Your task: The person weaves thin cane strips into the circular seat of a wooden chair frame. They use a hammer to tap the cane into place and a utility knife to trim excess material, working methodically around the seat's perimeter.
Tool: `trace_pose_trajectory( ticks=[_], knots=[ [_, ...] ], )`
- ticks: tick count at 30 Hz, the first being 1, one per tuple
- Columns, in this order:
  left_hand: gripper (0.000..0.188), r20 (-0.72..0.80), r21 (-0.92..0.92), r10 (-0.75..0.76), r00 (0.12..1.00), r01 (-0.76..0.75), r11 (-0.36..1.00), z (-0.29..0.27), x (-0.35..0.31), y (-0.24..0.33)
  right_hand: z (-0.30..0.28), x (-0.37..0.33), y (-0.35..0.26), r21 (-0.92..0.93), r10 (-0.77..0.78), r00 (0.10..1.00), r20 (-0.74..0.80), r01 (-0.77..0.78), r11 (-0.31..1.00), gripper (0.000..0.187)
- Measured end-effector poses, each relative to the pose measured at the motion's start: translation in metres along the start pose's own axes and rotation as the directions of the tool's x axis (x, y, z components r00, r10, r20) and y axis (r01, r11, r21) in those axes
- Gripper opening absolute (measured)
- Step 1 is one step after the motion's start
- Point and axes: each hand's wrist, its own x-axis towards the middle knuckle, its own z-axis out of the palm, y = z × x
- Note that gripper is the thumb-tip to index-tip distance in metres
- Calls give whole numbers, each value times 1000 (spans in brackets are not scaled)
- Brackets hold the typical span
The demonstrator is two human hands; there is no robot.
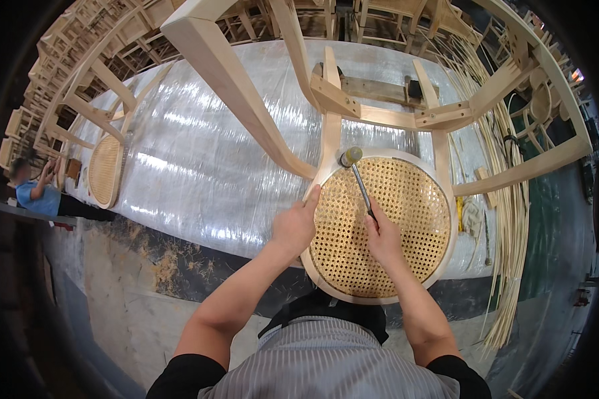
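Note:
A pale wooden chair frame lies on the plastic-covered bench, its round panel of woven cane facing up close in front of me. My right hand is closed around the dark handle of a small mallet. The mallet's yellowish-and-grey head is over the upper left part of the panel's rim. At the rim's left side, my left hand grips the wood, its index finger stretched along the edge and the other fingers partly hidden.
Chair legs rise toward me from the frame. Long cane strips hang over the bench's right end. Another chair with a cane panel is at the left, near a person in blue. Shavings litter the floor.

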Motion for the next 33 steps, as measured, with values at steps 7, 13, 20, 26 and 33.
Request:
trace_pose_trajectory(
  ticks=[7, 13, 20, 26, 33],
  knots=[
    [86, 135, 81, -70, 988, 60, 995, -11, 5, 15, 18, -19, -7, 113, -239, 928, -288, 280, 953, 55],
    [85, 220, 149, -140, 965, 109, 983, -18, 6, 12, 5, -20, -27, 80, -53, 996, -75, 59, 995, 53],
    [83, 209, 115, -131, 969, 108, 987, -21, 8, 15, 20, -21, -11, -46, 70, 995, 71, -67, 997, 56],
    [82, 163, 95, -107, 981, 93, 991, -19, 5, 14, 26, -24, -4, 88, -270, 897, -350, 319, 944, 58],
    [82, 92, 87, -49, 995, 40, 995, -9, -1, 5, 31, -23, -6, -5, 23, 1000, 17, -23, 1000, 57]
  ],
)
